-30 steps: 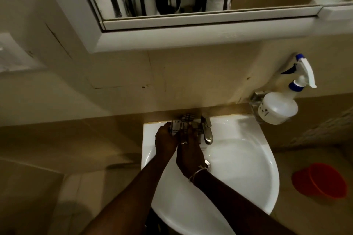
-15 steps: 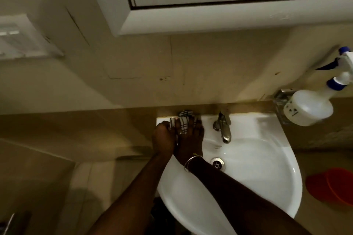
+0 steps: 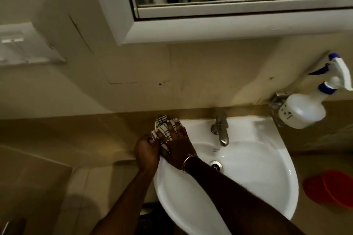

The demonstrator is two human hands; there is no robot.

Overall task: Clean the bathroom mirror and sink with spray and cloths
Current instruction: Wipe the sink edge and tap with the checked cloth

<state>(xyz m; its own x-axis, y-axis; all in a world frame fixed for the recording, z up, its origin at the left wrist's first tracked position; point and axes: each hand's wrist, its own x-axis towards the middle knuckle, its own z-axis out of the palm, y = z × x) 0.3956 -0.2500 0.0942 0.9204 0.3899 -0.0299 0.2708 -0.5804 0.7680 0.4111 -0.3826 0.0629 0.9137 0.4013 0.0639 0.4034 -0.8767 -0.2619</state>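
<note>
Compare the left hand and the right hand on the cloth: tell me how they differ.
The right hand lies flat, fingers spread, pressing the checked cloth; the left hand is curled, gripping the cloth's edge. The right wrist wears a bangle; the left wrist shows none. Both hands touch the cloth at the back left corner of the sink.

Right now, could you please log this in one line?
sink: cloth on rear-left rim | right hand: pressed flat on cloth | left hand: gripping cloth edge
</note>
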